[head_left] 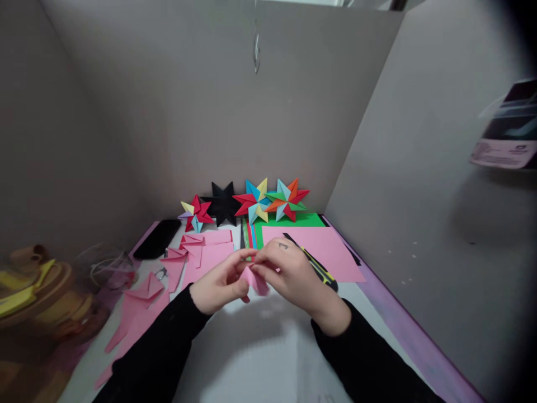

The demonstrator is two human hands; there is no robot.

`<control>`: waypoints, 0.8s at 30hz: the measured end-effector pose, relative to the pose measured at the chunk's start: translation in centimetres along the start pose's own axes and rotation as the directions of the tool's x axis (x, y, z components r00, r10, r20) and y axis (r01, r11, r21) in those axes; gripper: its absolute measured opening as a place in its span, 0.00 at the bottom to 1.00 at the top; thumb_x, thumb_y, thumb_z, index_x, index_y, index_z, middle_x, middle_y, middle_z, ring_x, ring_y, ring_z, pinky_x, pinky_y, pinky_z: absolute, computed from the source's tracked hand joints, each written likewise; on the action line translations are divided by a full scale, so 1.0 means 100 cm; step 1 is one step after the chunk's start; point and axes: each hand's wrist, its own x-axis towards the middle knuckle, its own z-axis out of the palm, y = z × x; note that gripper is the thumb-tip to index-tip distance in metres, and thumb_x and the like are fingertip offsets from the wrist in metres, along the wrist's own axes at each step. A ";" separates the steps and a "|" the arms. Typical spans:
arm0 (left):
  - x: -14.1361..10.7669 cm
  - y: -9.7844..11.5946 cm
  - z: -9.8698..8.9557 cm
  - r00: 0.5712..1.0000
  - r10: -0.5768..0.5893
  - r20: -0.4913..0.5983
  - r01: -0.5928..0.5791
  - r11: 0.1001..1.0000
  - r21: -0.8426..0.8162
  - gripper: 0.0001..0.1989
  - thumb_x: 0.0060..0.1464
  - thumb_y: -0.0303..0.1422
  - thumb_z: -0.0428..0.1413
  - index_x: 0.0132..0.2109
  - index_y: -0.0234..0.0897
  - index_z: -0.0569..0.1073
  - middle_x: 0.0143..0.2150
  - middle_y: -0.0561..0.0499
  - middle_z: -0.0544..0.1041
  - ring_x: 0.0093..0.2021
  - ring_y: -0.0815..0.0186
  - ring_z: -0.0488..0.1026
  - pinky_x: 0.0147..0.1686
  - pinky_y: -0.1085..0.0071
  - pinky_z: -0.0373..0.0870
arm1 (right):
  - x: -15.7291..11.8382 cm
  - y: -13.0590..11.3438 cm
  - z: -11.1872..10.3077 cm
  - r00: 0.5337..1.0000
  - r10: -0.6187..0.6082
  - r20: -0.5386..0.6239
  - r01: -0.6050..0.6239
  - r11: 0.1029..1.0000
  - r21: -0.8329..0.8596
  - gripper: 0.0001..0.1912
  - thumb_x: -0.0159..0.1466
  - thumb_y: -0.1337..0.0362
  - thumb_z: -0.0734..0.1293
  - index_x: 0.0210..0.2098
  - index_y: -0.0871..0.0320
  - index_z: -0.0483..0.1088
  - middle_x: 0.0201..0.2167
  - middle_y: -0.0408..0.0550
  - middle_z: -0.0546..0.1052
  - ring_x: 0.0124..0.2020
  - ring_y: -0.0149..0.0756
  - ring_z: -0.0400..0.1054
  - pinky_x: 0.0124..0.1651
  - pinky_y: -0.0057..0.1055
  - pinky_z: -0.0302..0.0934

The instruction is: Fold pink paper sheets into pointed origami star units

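A small folded piece of pink paper [255, 281] is held in the air over the white work surface [247, 358]. My left hand [222, 281] pinches its left side between thumb and fingers. From the right, my right hand [289, 271] grips the paper's upper edge with thumb and fingertips, so part of the paper is hidden. Beyond my right wrist lies a yellow and black utility knife [321, 268], resting partly on a flat pink sheet [327, 252]. Several folded pink paper pieces [145, 291] are spread out to the left of my left hand.
Along the back wall stand a black paper star [224, 204] and several multicoloured ones [288, 200]. A black phone [158, 239] lies at the back left. Green paper [306, 220] lies under the pink sheet. Pots with yellow items [37, 291] stand at far left. Grey panels enclose the table.
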 end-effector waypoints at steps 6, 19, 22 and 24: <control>0.005 -0.003 0.007 0.999 0.043 -0.011 -0.044 0.998 -0.039 0.25 0.57 0.43 0.55 0.58 0.40 0.60 0.36 0.49 0.71 0.35 0.66 0.72 0.30 0.74 0.69 | -0.001 0.001 0.001 0.991 -0.100 -0.087 0.083 0.979 -0.185 0.06 0.61 0.68 0.65 0.36 0.54 0.73 0.46 0.52 0.70 0.52 0.46 0.60 0.54 0.47 0.58; 0.004 0.001 0.007 0.915 0.051 -0.400 -0.176 0.943 -0.281 0.34 0.55 0.42 0.56 0.64 0.55 0.50 0.52 0.49 0.69 0.45 0.65 0.72 0.42 0.66 0.73 | -0.001 -0.001 0.006 0.992 -0.125 -0.001 0.122 0.975 -0.187 0.17 0.61 0.61 0.68 0.49 0.55 0.67 0.50 0.55 0.71 0.55 0.49 0.60 0.57 0.51 0.55; 0.003 0.002 0.007 0.922 0.059 -0.382 -0.187 0.933 -0.308 0.26 0.56 0.40 0.57 0.60 0.52 0.59 0.51 0.49 0.69 0.45 0.64 0.72 0.45 0.63 0.72 | -0.001 0.002 0.008 0.991 -0.126 -0.040 0.119 0.982 -0.149 0.14 0.62 0.71 0.63 0.48 0.56 0.67 0.46 0.52 0.74 0.49 0.43 0.65 0.53 0.46 0.59; 0.003 0.002 0.008 0.935 0.085 -0.344 -0.192 0.937 -0.290 0.26 0.54 0.38 0.59 0.58 0.50 0.62 0.48 0.50 0.70 0.44 0.64 0.72 0.45 0.63 0.72 | -0.001 0.003 0.008 0.989 -0.123 -0.082 0.112 0.985 -0.128 0.16 0.62 0.73 0.61 0.48 0.55 0.67 0.43 0.50 0.76 0.46 0.41 0.67 0.50 0.44 0.60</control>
